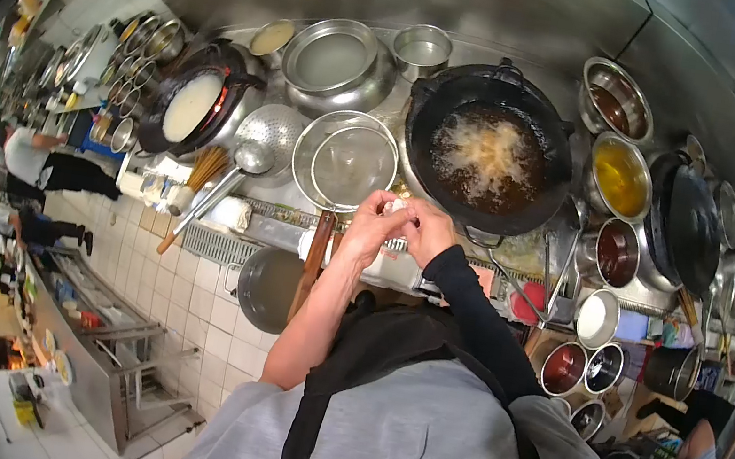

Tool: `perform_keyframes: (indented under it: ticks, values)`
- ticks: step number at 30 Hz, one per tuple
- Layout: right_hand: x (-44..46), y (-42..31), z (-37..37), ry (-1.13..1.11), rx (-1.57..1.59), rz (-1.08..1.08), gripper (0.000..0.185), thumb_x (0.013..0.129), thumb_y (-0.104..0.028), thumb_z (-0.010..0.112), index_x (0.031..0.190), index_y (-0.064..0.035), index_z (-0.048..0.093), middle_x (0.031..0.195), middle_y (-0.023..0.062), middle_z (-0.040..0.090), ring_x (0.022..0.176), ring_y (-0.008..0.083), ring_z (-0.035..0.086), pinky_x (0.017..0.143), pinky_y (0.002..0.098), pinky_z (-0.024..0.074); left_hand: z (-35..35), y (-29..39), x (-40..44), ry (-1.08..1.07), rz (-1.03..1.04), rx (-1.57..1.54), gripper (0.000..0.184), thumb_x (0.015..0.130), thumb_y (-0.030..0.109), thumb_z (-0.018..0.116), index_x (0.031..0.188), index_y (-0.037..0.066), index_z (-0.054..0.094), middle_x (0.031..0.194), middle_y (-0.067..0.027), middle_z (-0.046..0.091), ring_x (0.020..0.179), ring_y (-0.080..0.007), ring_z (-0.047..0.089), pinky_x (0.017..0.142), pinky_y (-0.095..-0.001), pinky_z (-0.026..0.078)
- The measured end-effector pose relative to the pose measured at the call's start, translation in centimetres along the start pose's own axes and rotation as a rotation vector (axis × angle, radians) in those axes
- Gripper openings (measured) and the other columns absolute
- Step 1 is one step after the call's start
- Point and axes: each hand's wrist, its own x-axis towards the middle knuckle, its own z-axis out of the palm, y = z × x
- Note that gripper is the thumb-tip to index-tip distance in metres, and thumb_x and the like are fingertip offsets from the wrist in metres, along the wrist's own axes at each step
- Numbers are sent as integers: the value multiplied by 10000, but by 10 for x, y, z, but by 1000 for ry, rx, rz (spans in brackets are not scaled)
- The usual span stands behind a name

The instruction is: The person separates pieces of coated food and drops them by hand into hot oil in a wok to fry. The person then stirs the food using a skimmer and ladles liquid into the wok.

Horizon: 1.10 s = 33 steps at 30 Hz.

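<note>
Lump, small, white and irregular [397, 205], sat between the bare left hand [372, 227] and the black-sleeved right hand [429, 234], on the near side of a large round black wok [549, 128]. Fingertips of both hands pressed in on it from either side; which bore more of the hold could not be told. In the wok, pale golden food [496, 142] frothed in dark brown oil [496, 197]. A loosened pinch could drop the lump short of the rim; a release from high up could splash the right hand. Leftward lay a round wire-mesh strainer [346, 162], its brown wooden handle [317, 255] beside the left forearm, which could knock it by swinging outward.
</note>
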Motion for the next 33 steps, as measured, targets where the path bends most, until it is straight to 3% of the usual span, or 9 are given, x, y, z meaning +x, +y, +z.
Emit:
perform_keyframes:
  ticks: [2,5,6,9,14,19,22,26,33]
  values:
    - [0,14,-2,66,-104,-138,311,884,-97,629,1182,-9,640,964,225,679,810,387,663,741,414,537,7,9,-3,-41,-16,15,268,894,91,763,1058,6,569,996,-91,656,886,-150,680,721,-305,623]
    - [-2,12,-18,1,42,90,299,891,-91,642,1179,-10,640,937,207,685,755,306,692,686,395,543,15,24,-9,-137,-31,16,221,920,84,729,1062,-5,585,1024,-91,650,915,-151,675,742,-305,623]
    - [-3,7,-26,-70,284,224,237,934,-78,625,1150,18,649,916,164,708,754,204,709,648,335,565,15,25,-10,-157,-24,11,204,930,81,715,1064,-8,589,1031,-92,647,926,-156,674,759,-308,623]
    - [-5,25,-28,-81,751,302,211,978,-53,582,1156,43,642,957,121,711,799,159,708,654,282,589,10,23,-8,-199,-9,-30,174,953,70,678,1079,-13,593,1048,-96,645,943,-164,669,810,-319,615]
    - [-8,25,-45,-96,1098,409,316,1019,-63,531,1327,5,542,1142,130,679,978,231,717,754,318,602,4,24,-4,-213,33,-52,172,951,63,675,1094,-3,606,1052,-101,645,927,-166,659,840,-340,598]
    - [-4,23,-42,-47,1009,390,266,1030,-97,529,1284,-34,576,1141,76,685,979,148,688,695,268,549,10,30,-8,-153,172,157,264,906,68,720,1132,-6,607,1067,-88,647,935,-174,655,835,-317,576]
    - [-2,41,-25,-69,833,342,221,1028,-122,548,1223,-43,615,1072,37,698,932,97,666,672,243,526,28,22,-10,-100,422,440,292,882,88,744,1125,-17,622,1049,-100,655,921,-177,653,811,-313,553]
    - [-2,44,-17,28,710,350,192,999,-76,577,1176,-26,634,972,11,691,906,83,653,684,242,548,18,10,-1,-46,526,899,255,910,172,720,1052,-28,649,935,-144,653,848,-184,640,699,-327,521]
    - [-7,64,-13,119,857,343,301,952,14,606,1253,0,605,1096,80,672,962,129,661,767,289,582,22,13,-5,-138,310,842,272,922,168,703,1096,-27,628,931,-139,661,802,-197,627,742,-348,512]
